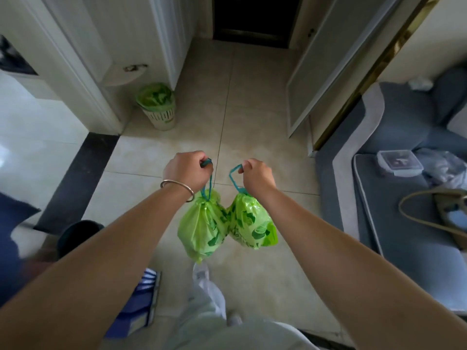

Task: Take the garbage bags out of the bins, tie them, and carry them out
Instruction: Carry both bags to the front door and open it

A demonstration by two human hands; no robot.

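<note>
Two green garbage bags with a leaf print hang in front of me over the tiled floor, both drawn shut at the top. My left hand (187,170) grips the teal drawstring of the left bag (202,228). My right hand (257,175) grips the teal drawstring loop of the right bag (252,223). The two bags touch side by side. A white slotted bin (159,114) lined with a green bag (156,94) stands against the wall at the far left.
A dark doorway (252,18) lies straight ahead at the end of the hallway. A white door (328,66) stands open on the right. A grey sofa (404,198) with a plastic box and a handbag fills the right side. A dark round bin (78,236) sits at lower left.
</note>
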